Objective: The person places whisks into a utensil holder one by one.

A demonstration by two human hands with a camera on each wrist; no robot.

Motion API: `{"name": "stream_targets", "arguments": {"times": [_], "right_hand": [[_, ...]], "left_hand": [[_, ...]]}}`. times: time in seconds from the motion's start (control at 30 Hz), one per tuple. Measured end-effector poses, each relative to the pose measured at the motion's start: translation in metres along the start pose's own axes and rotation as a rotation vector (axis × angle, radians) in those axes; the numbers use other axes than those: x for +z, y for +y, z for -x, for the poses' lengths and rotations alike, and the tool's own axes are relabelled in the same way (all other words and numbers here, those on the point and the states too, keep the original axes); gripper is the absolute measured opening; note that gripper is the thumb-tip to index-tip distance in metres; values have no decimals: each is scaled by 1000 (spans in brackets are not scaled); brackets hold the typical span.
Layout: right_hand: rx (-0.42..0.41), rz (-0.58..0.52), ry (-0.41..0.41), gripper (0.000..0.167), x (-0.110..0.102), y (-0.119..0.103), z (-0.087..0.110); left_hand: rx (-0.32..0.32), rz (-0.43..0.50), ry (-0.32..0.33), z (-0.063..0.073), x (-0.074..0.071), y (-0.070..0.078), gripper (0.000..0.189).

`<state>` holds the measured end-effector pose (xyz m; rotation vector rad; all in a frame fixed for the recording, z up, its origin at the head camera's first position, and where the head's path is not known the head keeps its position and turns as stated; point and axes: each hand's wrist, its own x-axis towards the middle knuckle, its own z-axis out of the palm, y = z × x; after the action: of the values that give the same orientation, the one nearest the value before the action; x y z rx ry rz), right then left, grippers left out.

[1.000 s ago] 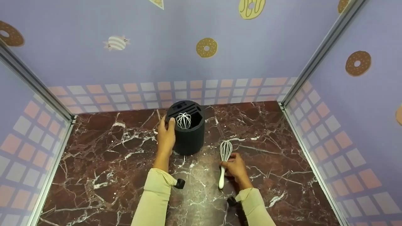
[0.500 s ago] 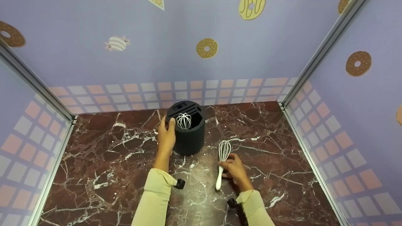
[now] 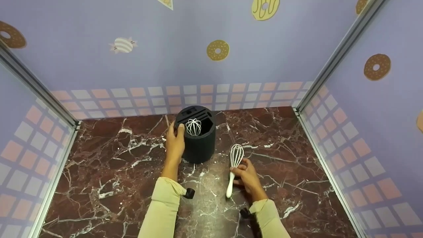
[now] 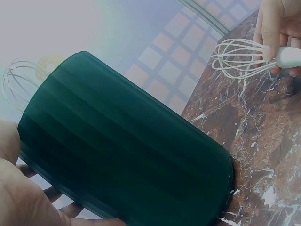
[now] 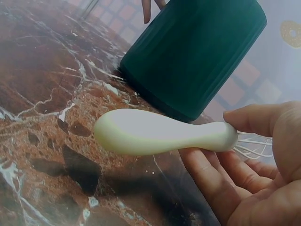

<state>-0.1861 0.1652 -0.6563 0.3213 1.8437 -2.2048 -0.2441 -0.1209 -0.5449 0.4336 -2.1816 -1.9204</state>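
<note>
A dark round utensil holder (image 3: 199, 147) with slots and a larger opening in its top stands near the back wall. From that opening pokes the wire head of one whisk (image 3: 193, 127); its handle is hidden inside. My left hand (image 3: 175, 140) grips the holder's left side, thumb at the rim and fingers round the side, as the left wrist view also shows. To the right of the holder, my right hand (image 3: 247, 174) pinches a second whisk (image 5: 160, 132) where its white handle meets the wires. Its wire head points away from me, and the handle hangs above the tabletop.
The tabletop (image 3: 125, 185) is dark red marble pattern with white veins. Lilac walls with printed doughnuts and squares enclose it at the back (image 3: 158, 66) and on both sides. Metal strips (image 3: 327, 165) run along the side edges.
The whisk in my right hand has swung a little, its handle end shifting left and its head rising slightly. My left hand and the utensil holder stay put.
</note>
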Motion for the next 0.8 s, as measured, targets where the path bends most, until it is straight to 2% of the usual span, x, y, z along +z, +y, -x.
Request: {"name": "stream_targets", "arguments": {"times": [0.23, 0.5, 0.8], "right_hand": [[-5, -23, -26, 71, 4, -7, 0], [-57, -29, -63, 68, 12, -26, -2], [-42, -72, -79, 69, 21, -44, -2]], "left_hand": [[7, 3, 0, 0, -1, 0, 58], [11, 22, -11, 0, 0, -1, 60], [4, 25, -17, 1, 0, -1, 60]]}}
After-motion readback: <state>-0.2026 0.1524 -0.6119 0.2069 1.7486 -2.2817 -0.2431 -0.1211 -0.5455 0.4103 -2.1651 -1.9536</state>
